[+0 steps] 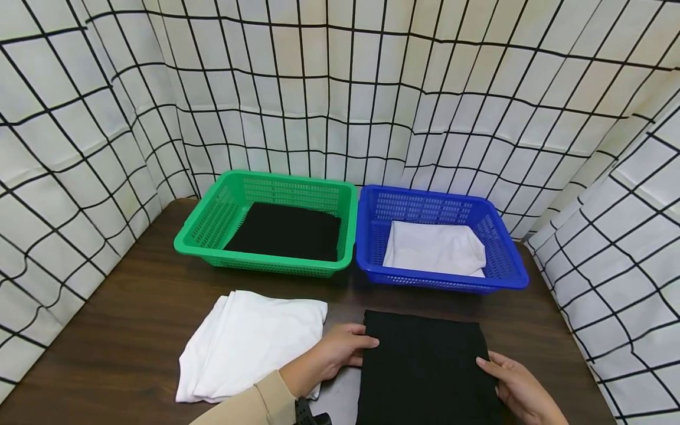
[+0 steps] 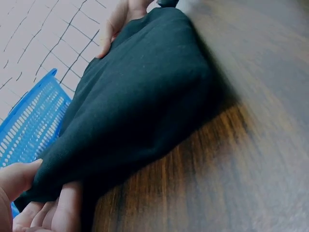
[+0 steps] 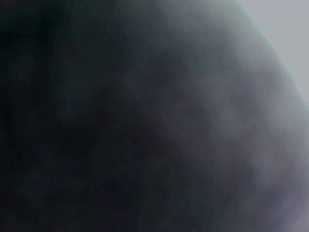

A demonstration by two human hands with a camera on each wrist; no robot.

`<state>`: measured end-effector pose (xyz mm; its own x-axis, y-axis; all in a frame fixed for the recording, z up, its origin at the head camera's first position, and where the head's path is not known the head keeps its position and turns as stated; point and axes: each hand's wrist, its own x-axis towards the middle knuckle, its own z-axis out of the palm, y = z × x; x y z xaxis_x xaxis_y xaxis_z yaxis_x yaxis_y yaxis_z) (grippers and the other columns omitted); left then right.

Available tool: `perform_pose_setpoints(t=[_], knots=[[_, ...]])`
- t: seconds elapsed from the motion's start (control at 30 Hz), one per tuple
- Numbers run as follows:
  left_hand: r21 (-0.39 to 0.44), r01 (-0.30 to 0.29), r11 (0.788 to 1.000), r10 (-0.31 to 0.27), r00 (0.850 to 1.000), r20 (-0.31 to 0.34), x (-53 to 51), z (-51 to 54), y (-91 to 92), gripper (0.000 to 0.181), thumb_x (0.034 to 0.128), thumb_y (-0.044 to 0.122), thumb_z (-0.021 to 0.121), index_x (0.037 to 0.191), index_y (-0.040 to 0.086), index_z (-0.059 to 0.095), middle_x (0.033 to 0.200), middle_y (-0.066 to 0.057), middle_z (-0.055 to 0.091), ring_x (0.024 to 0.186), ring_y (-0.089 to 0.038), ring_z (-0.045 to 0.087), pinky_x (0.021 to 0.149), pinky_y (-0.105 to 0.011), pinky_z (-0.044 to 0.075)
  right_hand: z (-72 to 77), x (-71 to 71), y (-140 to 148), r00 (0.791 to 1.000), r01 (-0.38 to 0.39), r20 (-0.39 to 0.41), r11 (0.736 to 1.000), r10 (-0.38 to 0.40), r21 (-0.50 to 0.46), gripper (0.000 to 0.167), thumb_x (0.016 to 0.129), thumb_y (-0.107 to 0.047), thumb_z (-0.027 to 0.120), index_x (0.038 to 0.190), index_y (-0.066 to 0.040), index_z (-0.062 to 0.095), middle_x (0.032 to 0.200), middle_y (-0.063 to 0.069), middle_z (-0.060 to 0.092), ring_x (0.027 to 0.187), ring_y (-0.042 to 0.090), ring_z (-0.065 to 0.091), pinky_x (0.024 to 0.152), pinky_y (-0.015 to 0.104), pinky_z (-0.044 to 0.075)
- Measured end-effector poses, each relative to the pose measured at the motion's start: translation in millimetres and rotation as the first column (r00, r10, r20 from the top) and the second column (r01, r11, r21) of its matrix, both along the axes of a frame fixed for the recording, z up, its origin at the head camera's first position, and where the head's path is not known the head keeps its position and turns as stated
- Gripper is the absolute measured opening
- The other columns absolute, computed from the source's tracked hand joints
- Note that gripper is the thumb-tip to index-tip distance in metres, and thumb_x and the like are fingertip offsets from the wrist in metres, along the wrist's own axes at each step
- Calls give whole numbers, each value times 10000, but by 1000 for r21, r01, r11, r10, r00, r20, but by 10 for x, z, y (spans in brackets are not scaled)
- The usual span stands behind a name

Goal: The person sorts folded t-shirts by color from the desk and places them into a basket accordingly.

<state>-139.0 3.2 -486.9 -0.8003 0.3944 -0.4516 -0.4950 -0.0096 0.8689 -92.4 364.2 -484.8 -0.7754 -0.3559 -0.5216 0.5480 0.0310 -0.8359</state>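
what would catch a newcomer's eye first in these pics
Probably the vivid green basket and blue basket, side by side at the back of the table. In front, the left hand and right hand hold a black cloth by opposite sides, a folded white cloth to its left.

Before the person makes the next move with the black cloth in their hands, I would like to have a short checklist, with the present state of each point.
1. Left hand grips the left edge of the held black cloth: ok.
2. Right hand grips the opposite edge: ok.
3. Held black cloth is apart from the blue basket: ok, table shows between them.
4. Second black cloth lies inside the green basket: ok.
5. Left sleeve is off the white cloth on the table: cannot tell, they overlap in the head view.
6. Right wrist view is clear: not ok, mostly dark blur.
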Motion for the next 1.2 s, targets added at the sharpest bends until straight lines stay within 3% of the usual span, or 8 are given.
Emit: perform_pose_setpoints(t=[0.1,0.2,0.27,0.43,0.57,0.67,0.9,1.2], knots=[[11,-13,1000,13,1000,7,13,17,-1,678,907,67,671,1436,-190,336,1159,-257,703,897,-258,753,823,-416,617,17,-4,9,1000,5,-1,999,-5,-54,571,1081,-275,421,1529,36,255,1183,-99,701,1019,78,699,860,299,596],[10,-23,1000,23,1000,-3,7,47,-6,666,911,66,668,1435,-187,343,1138,-252,712,885,-262,756,817,-422,618,41,-10,5,1000,3,-4,994,-3,-113,282,1087,-239,401,1322,-172,542,1131,-71,732,974,80,713,805,267,605],[-3,-29,1000,29,999,-15,-11,74,-8,661,913,72,671,1429,-189,352,1131,-252,715,885,-268,757,817,-423,618,64,-10,-12,999,33,-14,996,-34,-88,318,1080,-243,423,1370,-143,508,1118,-98,725,865,33,708,729,208,592],[-40,-44,998,43,999,-26,-62,158,-57,657,907,87,685,1416,-190,374,1137,-248,714,889,-262,757,822,-412,617,135,-26,-77,995,92,-55,992,-87,82,714,1050,-281,503,1527,126,162,1156,-169,656,607,-53,549,591,134,501],[-56,-36,998,34,999,-27,-91,219,-114,671,906,106,689,1423,-180,372,1152,-229,713,889,-230,752,838,-403,614,187,-47,-71,997,22,-74,1000,-22,8,329,1071,-229,449,1345,-106,581,1110,-118,715,744,-12,646,687,171,559],[-46,-27,999,26,999,-31,-101,259,-153,643,909,125,687,1417,-154,409,1147,-202,720,874,-191,743,846,-397,613,219,-65,-77,994,-44,-107,994,33,-97,313,1086,-173,387,1137,-236,689,1076,-91,743,900,35,701,782,220,592],[-8,-17,1000,17,1000,-16,-106,333,-260,556,924,166,683,1374,-106,500,1098,-133,746,840,-142,732,841,-374,614,299,-70,-141,989,-67,-139,988,48,-137,327,1088,-159,375,1145,-222,690,1104,-84,737,959,48,701,838,240,590],[13,-12,1000,12,999,-34,-144,535,-509,427,945,200,672,1278,-60,611,1004,-61,772,812,-127,747,802,-338,620,477,-172,-343,990,30,-138,997,-19,75,151,1038,-247,529,1078,-192,664,1070,-135,651,657,-37,534,651,137,523]])
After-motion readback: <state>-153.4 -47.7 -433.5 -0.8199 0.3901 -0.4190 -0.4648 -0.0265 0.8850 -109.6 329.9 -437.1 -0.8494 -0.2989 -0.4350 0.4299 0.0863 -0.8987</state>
